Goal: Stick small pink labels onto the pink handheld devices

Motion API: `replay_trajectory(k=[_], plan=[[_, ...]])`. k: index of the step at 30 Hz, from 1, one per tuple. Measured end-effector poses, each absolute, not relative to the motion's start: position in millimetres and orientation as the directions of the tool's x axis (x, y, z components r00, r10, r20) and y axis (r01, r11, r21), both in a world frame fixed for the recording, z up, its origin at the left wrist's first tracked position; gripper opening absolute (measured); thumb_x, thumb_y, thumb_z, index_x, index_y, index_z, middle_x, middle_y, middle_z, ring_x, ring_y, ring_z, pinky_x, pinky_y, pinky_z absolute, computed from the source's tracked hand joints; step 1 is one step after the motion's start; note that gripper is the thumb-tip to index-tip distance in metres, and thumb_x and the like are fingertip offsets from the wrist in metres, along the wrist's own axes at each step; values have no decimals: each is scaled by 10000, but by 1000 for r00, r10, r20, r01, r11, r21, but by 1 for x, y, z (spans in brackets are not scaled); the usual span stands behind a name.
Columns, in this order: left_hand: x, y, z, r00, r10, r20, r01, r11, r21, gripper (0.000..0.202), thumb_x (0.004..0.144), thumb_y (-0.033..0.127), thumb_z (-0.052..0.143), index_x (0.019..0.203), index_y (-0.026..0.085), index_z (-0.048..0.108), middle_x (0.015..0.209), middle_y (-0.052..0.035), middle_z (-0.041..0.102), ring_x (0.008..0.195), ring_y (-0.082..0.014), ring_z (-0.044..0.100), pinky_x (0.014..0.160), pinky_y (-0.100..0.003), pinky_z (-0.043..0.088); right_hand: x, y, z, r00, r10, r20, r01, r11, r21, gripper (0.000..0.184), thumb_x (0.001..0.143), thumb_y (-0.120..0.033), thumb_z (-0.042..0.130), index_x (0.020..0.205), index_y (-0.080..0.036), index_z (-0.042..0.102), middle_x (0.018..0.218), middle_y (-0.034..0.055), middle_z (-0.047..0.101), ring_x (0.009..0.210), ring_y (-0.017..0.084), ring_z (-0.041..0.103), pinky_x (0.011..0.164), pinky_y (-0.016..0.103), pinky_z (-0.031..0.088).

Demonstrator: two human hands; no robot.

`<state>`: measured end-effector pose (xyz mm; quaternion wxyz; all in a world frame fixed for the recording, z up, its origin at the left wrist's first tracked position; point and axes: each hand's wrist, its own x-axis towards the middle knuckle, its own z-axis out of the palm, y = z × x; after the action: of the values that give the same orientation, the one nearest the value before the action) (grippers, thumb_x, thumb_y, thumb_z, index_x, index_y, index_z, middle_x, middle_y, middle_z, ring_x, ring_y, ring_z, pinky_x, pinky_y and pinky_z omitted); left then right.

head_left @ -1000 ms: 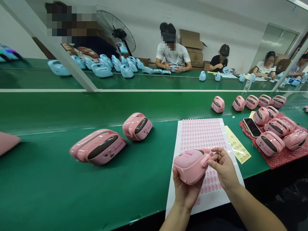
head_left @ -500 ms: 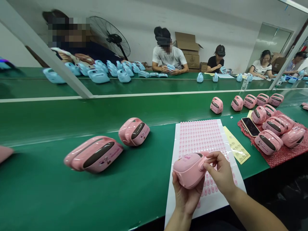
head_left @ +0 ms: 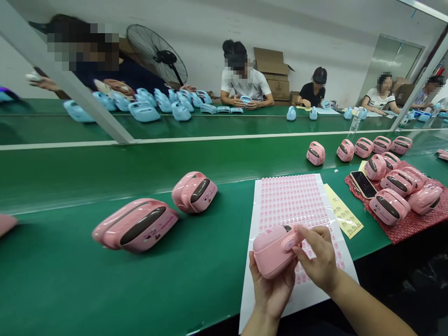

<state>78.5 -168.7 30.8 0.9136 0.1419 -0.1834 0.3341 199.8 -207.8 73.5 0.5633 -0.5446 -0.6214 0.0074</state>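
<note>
My left hand [head_left: 271,289] grips a pink plastic case with a carry handle [head_left: 271,259] from below. The case is tilted, its rounded end towards me. At its right side, the fingers of my right hand [head_left: 317,256] are bent around the handle's end, beside an oval pink sticker [head_left: 290,243] on the handle's pivot. The index finger touches the handle, and the thumb is just below the sticker. Beneath both hands lies a white sheet with rows of small pink oval stickers [head_left: 287,198]; the hands and case cover part of it.
Two pink cases [head_left: 150,226] lie to the left. More stand on a red padded mat [head_left: 390,231] at right, near a phone [head_left: 364,184]. A yellow sticker sheet [head_left: 345,212] lies by the white one. Across the green table, several people handle blue cases [head_left: 144,111]. A slanted post [head_left: 87,93] rises at left.
The held case has turned and dropped slightly, so the oval sticker on its pivot shows. My right thumb has moved down off that spot. At far left, a person has stretched an arm outward.
</note>
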Motion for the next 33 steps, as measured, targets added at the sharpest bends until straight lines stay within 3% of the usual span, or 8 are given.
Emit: replay_trajectory(k=[4, 9, 12, 15, 19, 24, 28, 33], plan=[[75, -171, 24, 744, 538, 395, -633, 758, 160, 608, 879, 548, 351, 1387, 218, 295, 1388, -69, 457, 1283, -171, 382, 989, -223, 355, 203, -207, 84, 258, 752, 607, 515, 424, -745, 544, 750, -264, 629, 1261, -257, 442, 1150, 82, 585, 1059, 254, 508, 889, 440, 422], [78, -176, 21, 747, 528, 405, -617, 777, 126, 637, 888, 550, 316, 1404, 181, 260, 1363, -88, 486, 1277, -143, 390, 1000, -196, 332, 198, -210, 86, 233, 883, 406, 263, 345, -901, 445, 733, -231, 635, 1156, -251, 501, 1103, 71, 591, 1059, 233, 535, 943, 426, 401], [76, -176, 27, 760, 527, 381, -612, 777, 146, 606, 878, 519, 374, 1356, 147, 361, 1353, -117, 491, 1252, -157, 426, 982, -182, 351, 197, -208, 82, 250, 941, 230, 34, 229, -973, 454, 702, -213, 652, 1130, -253, 504, 1082, 58, 595, 1065, 232, 545, 938, 417, 418], [69, -172, 33, 735, 565, 375, -660, 725, 199, 495, 898, 473, 362, 1280, 180, 477, 1332, -99, 517, 1221, -187, 465, 992, -256, 371, 199, -202, 76, 264, 951, 160, -87, 189, -978, 376, 743, -232, 601, 1106, -251, 506, 1016, 45, 611, 1010, 219, 575, 893, 409, 455], [49, -158, 29, 623, 706, 337, -778, 605, 171, 375, 899, 417, 391, 1232, 292, 510, 1278, -50, 573, 1197, -243, 489, 976, -417, 412, 198, -209, 52, 399, 867, 298, 195, 237, -952, 274, 825, -252, 513, 1099, -237, 518, 1045, 76, 607, 992, 212, 573, 876, 411, 469], [20, -138, 3, 505, 822, 263, -863, 480, 158, 560, 778, 386, 591, 1296, 282, 406, 1272, -81, 558, 1162, -273, 519, 936, -383, 465, 188, -254, -5, 31, 825, 564, 689, 391, -610, 509, 769, -153, 570, 1257, -263, 473, 1009, 94, 674, 970, 272, 595, 820, 455, 492], [14, -133, -11, 498, 838, 222, -867, 472, 161, 687, 700, 388, 665, 1308, 248, 377, 1287, -99, 537, 1152, -288, 525, 909, -335, 488, 185, -270, -33, -86, 783, 617, 795, 427, -431, 616, 784, -56, 495, 1322, -341, 398, 947, 34, 723, 870, 267, 645, 826, 500, 462], [24, -135, -9, 471, 849, 241, -882, 451, 134, 535, 777, 354, 577, 1281, 286, 413, 1268, -83, 569, 1152, -277, 530, 931, -392, 466, 186, -263, -39, -136, 745, 653, 750, 508, -423, 558, 784, -71, 481, 1237, -396, 469, 944, 5, 728, 760, 234, 655, 828, 494, 450]])
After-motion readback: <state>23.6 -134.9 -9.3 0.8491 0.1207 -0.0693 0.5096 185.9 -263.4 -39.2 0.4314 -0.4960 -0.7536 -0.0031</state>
